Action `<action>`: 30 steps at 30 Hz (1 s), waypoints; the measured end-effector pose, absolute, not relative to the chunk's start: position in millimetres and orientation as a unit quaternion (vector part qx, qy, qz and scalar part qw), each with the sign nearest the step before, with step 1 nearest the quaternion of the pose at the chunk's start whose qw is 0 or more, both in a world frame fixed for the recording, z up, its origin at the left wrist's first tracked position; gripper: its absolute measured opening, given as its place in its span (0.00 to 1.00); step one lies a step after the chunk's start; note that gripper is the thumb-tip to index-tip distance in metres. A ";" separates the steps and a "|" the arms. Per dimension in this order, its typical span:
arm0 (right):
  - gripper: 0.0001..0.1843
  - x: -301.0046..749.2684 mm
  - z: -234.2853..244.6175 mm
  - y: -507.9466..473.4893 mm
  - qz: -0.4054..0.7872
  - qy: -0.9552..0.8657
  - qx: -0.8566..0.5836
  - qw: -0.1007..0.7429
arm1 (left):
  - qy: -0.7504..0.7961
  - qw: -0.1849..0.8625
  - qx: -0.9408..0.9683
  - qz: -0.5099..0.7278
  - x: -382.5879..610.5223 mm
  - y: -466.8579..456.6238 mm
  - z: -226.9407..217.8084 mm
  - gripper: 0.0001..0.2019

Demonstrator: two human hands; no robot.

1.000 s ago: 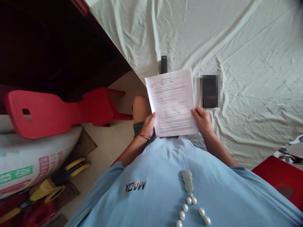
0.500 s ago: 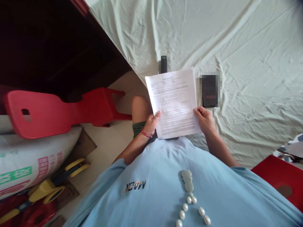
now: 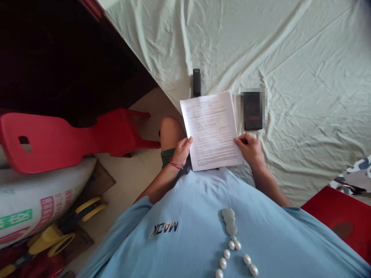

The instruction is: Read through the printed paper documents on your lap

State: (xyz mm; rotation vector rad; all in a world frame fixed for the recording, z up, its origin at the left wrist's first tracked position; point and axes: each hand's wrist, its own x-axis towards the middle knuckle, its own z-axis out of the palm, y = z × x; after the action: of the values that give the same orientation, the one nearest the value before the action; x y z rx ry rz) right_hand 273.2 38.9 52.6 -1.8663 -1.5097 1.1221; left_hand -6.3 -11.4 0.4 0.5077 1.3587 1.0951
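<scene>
Printed sheets of paper (image 3: 213, 133) are held up in front of my shirt, with text lines facing me. My left hand (image 3: 182, 151) grips their left edge, thumb on top; a red cord bracelet is round that wrist. My right hand (image 3: 249, 148) pinches the lower right edge between thumb and fingers. Just beyond the top edge lies a slim black object (image 3: 196, 82), its near end close to or behind the paper. Right of the sheets a dark phone-like object (image 3: 253, 112), partly pixelated, rests on the cloth.
A pale green wrinkled cloth (image 3: 304, 96) covers the surface ahead. On the left stand a red plastic chair (image 3: 43, 143), a printed white sack (image 3: 37, 200) and a yellow wheeled object (image 3: 52, 235). A red seat or panel (image 3: 336, 220) is at the lower right.
The top edge of the sheets has dipped slightly toward me, uncovering more of the black object. Both hands keep hold of the paper. The whole view has shifted a little.
</scene>
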 end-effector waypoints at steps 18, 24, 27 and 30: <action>0.15 286.7 52.2 39.0 0.347 -0.602 -0.685 0.217 | 0.607 0.676 0.260 0.328 -25.8 -2.6 16.9 0.33; 0.12 277.6 49.0 30.5 0.237 -0.627 -0.714 0.201 | 0.615 0.646 0.304 0.336 -19.8 -1.0 16.1 0.34; 0.09 276.3 50.3 30.0 0.188 -0.657 -0.700 0.208 | 0.623 0.634 0.308 0.339 -12.1 -2.5 12.5 0.36; 0.08 275.9 59.2 30.9 0.143 -0.692 -0.663 0.247 | 0.631 0.619 0.321 0.339 -5.6 -5.8 4.3 0.35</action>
State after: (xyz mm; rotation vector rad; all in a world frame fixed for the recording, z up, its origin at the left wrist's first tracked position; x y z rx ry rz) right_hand 275.9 30.9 59.2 -1.8078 -1.8886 0.3906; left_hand -5.6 -5.8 4.3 0.7388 1.4511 0.7808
